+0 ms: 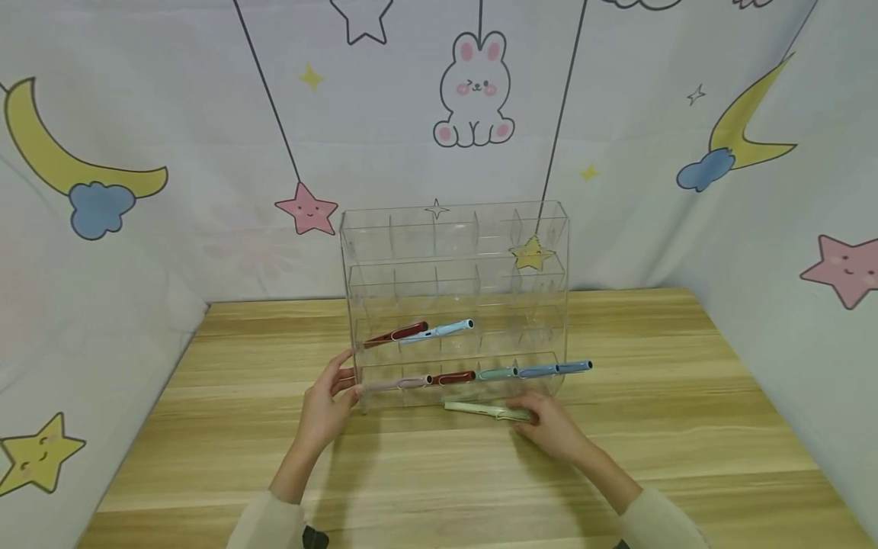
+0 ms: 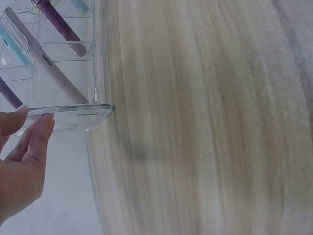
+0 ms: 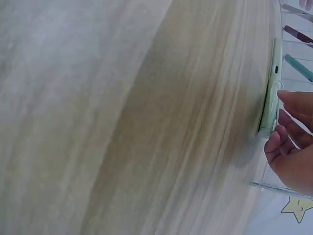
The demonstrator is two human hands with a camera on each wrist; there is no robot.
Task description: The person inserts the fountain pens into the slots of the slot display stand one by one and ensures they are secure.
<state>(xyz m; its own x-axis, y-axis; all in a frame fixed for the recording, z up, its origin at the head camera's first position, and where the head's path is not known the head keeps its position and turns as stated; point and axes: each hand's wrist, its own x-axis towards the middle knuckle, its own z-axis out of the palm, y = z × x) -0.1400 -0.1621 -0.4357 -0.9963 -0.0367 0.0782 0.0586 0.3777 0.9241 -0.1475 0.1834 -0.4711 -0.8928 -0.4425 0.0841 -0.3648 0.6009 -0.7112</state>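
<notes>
A clear acrylic pen rack [image 1: 456,286] with rows of compartments stands upright on the table. My left hand [image 1: 329,408] grips its left side panel near the bottom, thumb on one face and fingertips on the other; the left wrist view shows this hand [image 2: 24,159] at the panel's edge. My right hand [image 1: 551,428] pinches a pale green pen [image 1: 480,409] by its capped end, low in front of the rack. In the right wrist view the fingers of that hand [image 3: 296,142] are at the clip of the pen [image 3: 271,93], partly hiding it.
In the bottom row lie a pinkish-grey pen [image 1: 398,383], a dark red pen [image 1: 454,377], a mint pen [image 1: 497,374] and blue pens [image 1: 538,371]. The row above holds a dark red pen [image 1: 398,334] and a light blue pen [image 1: 439,331]. Behind hangs a printed cloth [image 1: 398,130].
</notes>
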